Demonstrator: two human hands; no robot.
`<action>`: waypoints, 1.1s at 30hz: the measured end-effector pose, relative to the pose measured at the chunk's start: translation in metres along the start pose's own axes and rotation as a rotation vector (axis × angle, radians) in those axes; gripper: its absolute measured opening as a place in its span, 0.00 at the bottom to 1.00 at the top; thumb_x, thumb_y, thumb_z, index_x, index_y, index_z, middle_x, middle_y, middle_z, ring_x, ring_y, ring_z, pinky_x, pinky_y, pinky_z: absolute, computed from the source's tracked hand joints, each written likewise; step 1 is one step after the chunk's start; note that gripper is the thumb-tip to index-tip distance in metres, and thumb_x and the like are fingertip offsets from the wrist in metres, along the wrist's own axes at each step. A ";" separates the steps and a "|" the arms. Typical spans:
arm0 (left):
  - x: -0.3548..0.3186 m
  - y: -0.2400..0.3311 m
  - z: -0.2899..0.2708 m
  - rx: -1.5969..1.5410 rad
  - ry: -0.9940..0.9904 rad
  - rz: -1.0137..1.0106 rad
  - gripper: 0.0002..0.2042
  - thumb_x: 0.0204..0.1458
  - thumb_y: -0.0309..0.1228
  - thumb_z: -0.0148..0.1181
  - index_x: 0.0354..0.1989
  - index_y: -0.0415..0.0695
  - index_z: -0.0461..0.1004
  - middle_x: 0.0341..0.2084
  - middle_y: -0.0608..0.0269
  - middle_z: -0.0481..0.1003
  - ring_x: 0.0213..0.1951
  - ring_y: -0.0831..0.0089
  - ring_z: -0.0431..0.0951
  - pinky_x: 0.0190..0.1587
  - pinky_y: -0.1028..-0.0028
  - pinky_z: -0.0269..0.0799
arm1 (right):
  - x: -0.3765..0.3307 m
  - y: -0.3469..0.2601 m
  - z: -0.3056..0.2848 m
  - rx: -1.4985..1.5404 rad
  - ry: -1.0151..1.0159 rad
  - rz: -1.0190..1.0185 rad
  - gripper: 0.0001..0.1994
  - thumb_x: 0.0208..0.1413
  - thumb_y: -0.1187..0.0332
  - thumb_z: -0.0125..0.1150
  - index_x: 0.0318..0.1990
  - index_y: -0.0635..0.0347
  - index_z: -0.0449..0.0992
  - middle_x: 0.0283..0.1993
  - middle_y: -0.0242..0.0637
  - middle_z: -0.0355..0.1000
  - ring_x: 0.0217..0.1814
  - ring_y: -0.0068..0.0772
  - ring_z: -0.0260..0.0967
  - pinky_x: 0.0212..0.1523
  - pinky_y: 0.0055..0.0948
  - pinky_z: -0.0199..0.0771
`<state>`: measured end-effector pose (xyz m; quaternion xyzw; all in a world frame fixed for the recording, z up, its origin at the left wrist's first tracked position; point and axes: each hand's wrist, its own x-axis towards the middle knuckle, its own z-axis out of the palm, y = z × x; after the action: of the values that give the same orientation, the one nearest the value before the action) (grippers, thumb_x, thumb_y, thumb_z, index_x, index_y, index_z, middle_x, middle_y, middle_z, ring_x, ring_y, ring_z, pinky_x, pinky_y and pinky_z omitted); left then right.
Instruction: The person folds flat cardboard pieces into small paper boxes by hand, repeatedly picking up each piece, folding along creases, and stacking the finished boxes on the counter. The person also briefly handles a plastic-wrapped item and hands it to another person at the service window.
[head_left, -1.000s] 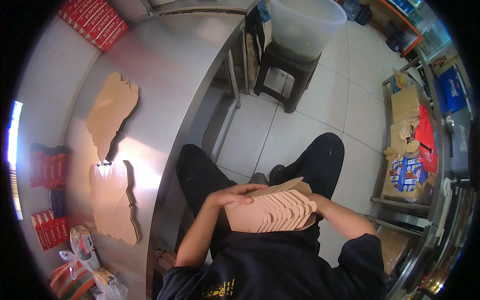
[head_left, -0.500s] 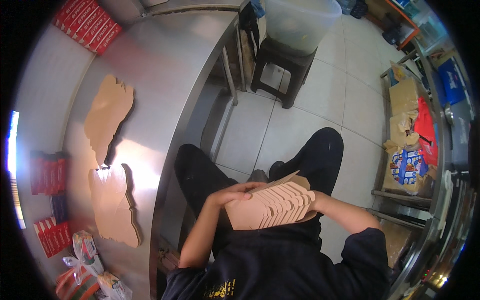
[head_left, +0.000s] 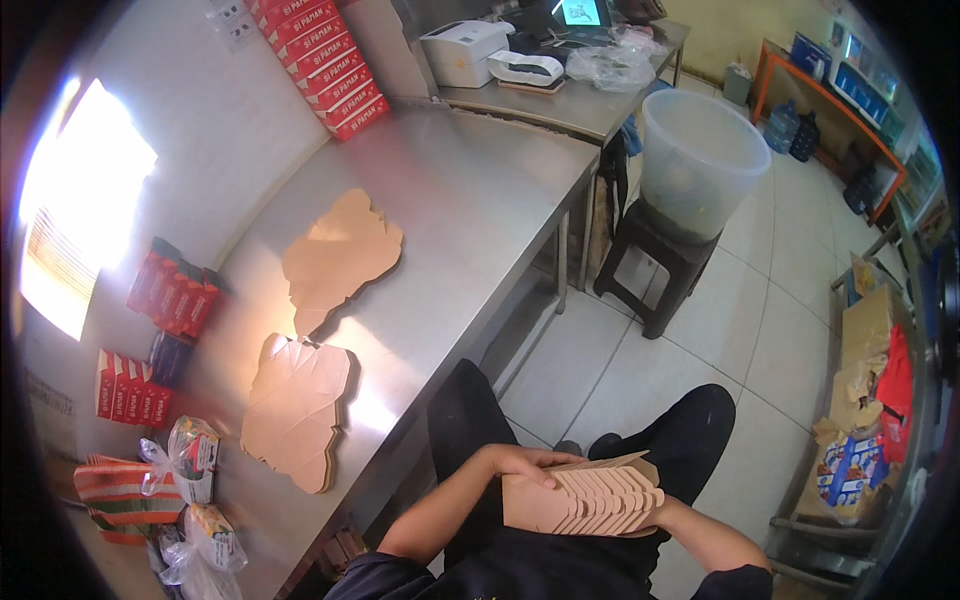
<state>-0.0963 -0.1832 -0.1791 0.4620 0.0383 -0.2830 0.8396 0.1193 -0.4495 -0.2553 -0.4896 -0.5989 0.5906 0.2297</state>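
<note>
A nested row of brown cardboard food boxes (head_left: 575,500) rests on my lap, their flaps fanned out toward the right. My left hand (head_left: 525,463) lies over the row's left end, thumb in front and fingers behind. At the other end my right hand (head_left: 662,514) grips the row, with its fingers mostly hidden behind the cardboard. On the steel table to my left are two piles of flat brown cardboard blanks: a far pile (head_left: 340,255) and a near pile (head_left: 297,410) several sheets thick.
Stacked red boxes (head_left: 330,70) stand at the table's far wall, with more red cartons (head_left: 175,290) along the left. Bagged packets (head_left: 195,460) sit near left. Ahead, a translucent tub (head_left: 700,165) tops a black stool (head_left: 655,270). A loaded shelf (head_left: 850,450) runs along the right.
My view has swung up and to the left, bringing in the far table and printer. Both hands keep their hold on the cardboard boxes, which look squeezed slightly closer together.
</note>
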 end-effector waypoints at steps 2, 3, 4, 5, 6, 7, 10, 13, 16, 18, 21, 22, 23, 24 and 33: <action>-0.004 0.017 0.003 0.112 -0.017 -0.063 0.58 0.45 0.49 0.77 0.79 0.35 0.47 0.72 0.46 0.61 0.72 0.61 0.61 0.74 0.65 0.54 | -0.007 -0.012 -0.013 -0.068 -0.022 -0.087 0.26 0.62 0.59 0.65 0.66 0.57 0.73 0.69 0.46 0.71 0.69 0.44 0.70 0.68 0.38 0.71; -0.008 0.026 0.006 0.165 0.006 -0.069 0.57 0.44 0.47 0.77 0.78 0.35 0.48 0.71 0.47 0.61 0.71 0.61 0.62 0.73 0.65 0.55 | -0.013 -0.027 -0.027 -0.089 -0.017 -0.145 0.26 0.62 0.60 0.65 0.66 0.57 0.73 0.69 0.46 0.71 0.68 0.44 0.70 0.68 0.38 0.71; -0.012 0.036 0.009 0.218 0.026 -0.077 0.57 0.44 0.46 0.77 0.78 0.35 0.48 0.70 0.47 0.62 0.70 0.61 0.63 0.72 0.65 0.56 | -0.018 -0.051 -0.039 -0.103 0.006 -0.196 0.26 0.62 0.60 0.65 0.66 0.57 0.73 0.69 0.46 0.71 0.68 0.44 0.70 0.68 0.38 0.71; -0.014 0.044 0.013 0.267 0.041 -0.080 0.56 0.43 0.45 0.77 0.78 0.35 0.48 0.69 0.47 0.63 0.70 0.61 0.63 0.72 0.65 0.58 | -0.024 -0.083 -0.053 -0.071 0.068 -0.210 0.25 0.62 0.61 0.65 0.65 0.58 0.74 0.67 0.46 0.73 0.67 0.44 0.72 0.66 0.39 0.73; -0.021 0.052 0.017 0.339 0.096 -0.035 0.55 0.43 0.44 0.77 0.77 0.35 0.49 0.69 0.47 0.63 0.69 0.61 0.64 0.72 0.65 0.58 | -0.027 -0.138 -0.079 -0.070 0.083 -0.090 0.22 0.63 0.67 0.64 0.63 0.59 0.76 0.63 0.44 0.77 0.63 0.41 0.75 0.64 0.37 0.75; -0.033 0.062 0.021 0.418 0.151 -0.002 0.55 0.43 0.43 0.77 0.77 0.35 0.50 0.68 0.48 0.63 0.68 0.62 0.64 0.71 0.66 0.58 | -0.031 -0.187 -0.101 -0.064 0.106 0.021 0.19 0.63 0.73 0.62 0.61 0.61 0.78 0.59 0.42 0.80 0.59 0.39 0.78 0.61 0.35 0.77; -0.058 0.095 0.030 0.416 0.311 0.219 0.55 0.40 0.34 0.79 0.76 0.36 0.49 0.68 0.50 0.62 0.69 0.65 0.62 0.72 0.66 0.57 | -0.055 -0.192 -0.109 0.237 0.747 -0.183 0.11 0.68 0.76 0.54 0.53 0.64 0.79 0.48 0.42 0.82 0.50 0.35 0.82 0.53 0.33 0.81; -0.082 0.137 0.038 0.338 0.556 0.494 0.59 0.38 0.29 0.81 0.77 0.40 0.44 0.70 0.55 0.59 0.72 0.67 0.56 0.74 0.67 0.51 | -0.063 -0.165 -0.116 0.654 1.124 -0.408 0.06 0.70 0.70 0.57 0.49 0.61 0.76 0.43 0.40 0.80 0.47 0.36 0.81 0.49 0.35 0.82; -0.092 0.179 0.030 0.384 0.914 0.676 0.60 0.35 0.28 0.82 0.76 0.42 0.42 0.68 0.56 0.60 0.72 0.65 0.58 0.74 0.62 0.52 | -0.034 -0.114 -0.105 0.702 1.224 -0.285 0.07 0.70 0.67 0.59 0.48 0.60 0.75 0.40 0.39 0.79 0.44 0.36 0.81 0.45 0.34 0.83; -0.089 0.220 0.029 0.482 1.104 0.831 0.59 0.36 0.28 0.82 0.75 0.43 0.43 0.68 0.53 0.60 0.71 0.60 0.59 0.73 0.56 0.58 | -0.005 -0.089 -0.081 0.726 1.095 -0.111 0.08 0.69 0.68 0.60 0.49 0.62 0.76 0.44 0.40 0.79 0.45 0.35 0.80 0.46 0.34 0.83; -0.090 0.238 -0.028 0.615 1.416 0.888 0.58 0.37 0.32 0.84 0.73 0.43 0.44 0.68 0.46 0.60 0.70 0.54 0.62 0.70 0.51 0.63 | 0.029 -0.047 -0.033 0.535 0.819 0.079 0.10 0.64 0.74 0.64 0.51 0.66 0.78 0.47 0.40 0.79 0.44 0.31 0.80 0.46 0.29 0.81; -0.090 0.243 -0.044 0.611 1.503 0.915 0.57 0.38 0.33 0.84 0.73 0.42 0.45 0.67 0.45 0.60 0.70 0.53 0.62 0.70 0.51 0.63 | 0.028 -0.079 -0.031 0.232 0.811 0.096 0.11 0.62 0.73 0.67 0.51 0.64 0.79 0.45 0.39 0.79 0.43 0.28 0.79 0.46 0.26 0.79; -0.086 0.248 -0.059 0.602 1.530 0.946 0.57 0.38 0.34 0.84 0.73 0.42 0.44 0.67 0.43 0.61 0.70 0.53 0.62 0.70 0.51 0.63 | 0.029 -0.085 -0.032 0.281 0.812 0.050 0.12 0.62 0.72 0.68 0.51 0.63 0.80 0.45 0.38 0.79 0.43 0.27 0.79 0.46 0.26 0.79; -0.083 0.252 -0.071 0.596 1.561 0.973 0.57 0.39 0.36 0.84 0.73 0.42 0.44 0.67 0.42 0.61 0.70 0.53 0.62 0.71 0.52 0.63 | 0.033 -0.088 -0.031 0.335 0.808 0.002 0.12 0.62 0.72 0.69 0.51 0.63 0.80 0.45 0.38 0.79 0.43 0.26 0.78 0.46 0.27 0.79; -0.132 0.279 -0.085 1.013 1.853 0.182 0.51 0.43 0.49 0.80 0.74 0.44 0.59 0.70 0.39 0.62 0.72 0.47 0.62 0.72 0.54 0.62 | 0.028 -0.058 -0.036 0.470 0.807 0.138 0.13 0.62 0.70 0.68 0.52 0.63 0.80 0.45 0.37 0.80 0.44 0.26 0.78 0.47 0.28 0.80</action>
<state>-0.0479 0.0581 0.0259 0.7947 0.5062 0.2611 0.2099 0.1196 -0.3978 -0.2028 -0.6534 -0.2780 0.4865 0.5091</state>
